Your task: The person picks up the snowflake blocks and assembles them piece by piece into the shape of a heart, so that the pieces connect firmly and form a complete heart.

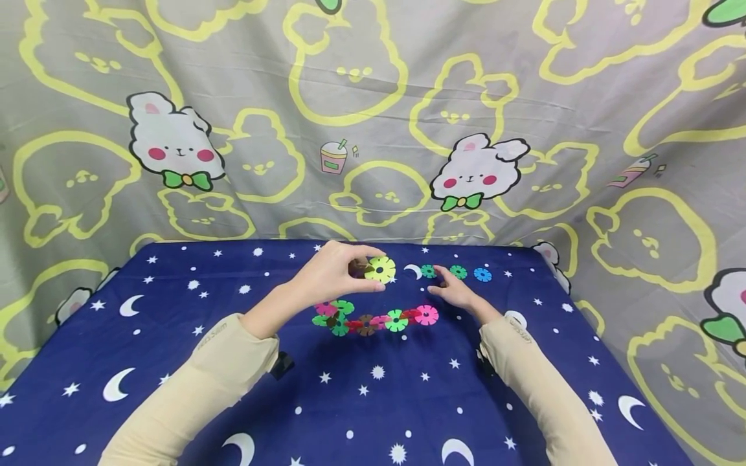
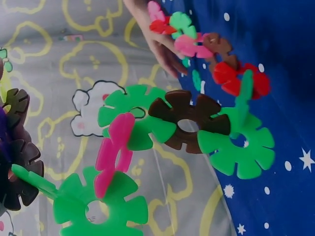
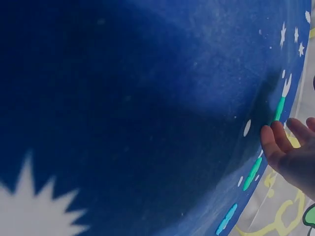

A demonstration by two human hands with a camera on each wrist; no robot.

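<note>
My left hand (image 1: pixel 332 268) pinches a yellow notched flower disc (image 1: pixel 387 264) between thumb and fingers, raised above the table. From it hangs a chain of interlocked plastic discs in green, pink, brown and red, with a pink disc (image 1: pixel 427 315) at its far right. In the left wrist view the chain shows close up, with a dark brown disc (image 2: pixel 165 115) between green ones. My right hand (image 1: pixel 456 292) is stretched out low over the table, holding nothing. Its fingertips are right by a loose green disc (image 1: pixel 428 271), with a second green disc (image 1: pixel 458 272) just beyond.
To the right of the green discs lies a blue disc (image 1: pixel 482 275), in one row with them. A dark blue cloth (image 1: pixel 361 421) with white moons and stars covers the table. Behind its back edge hangs a grey curtain (image 1: pixel 384 142) with cartoon animals.
</note>
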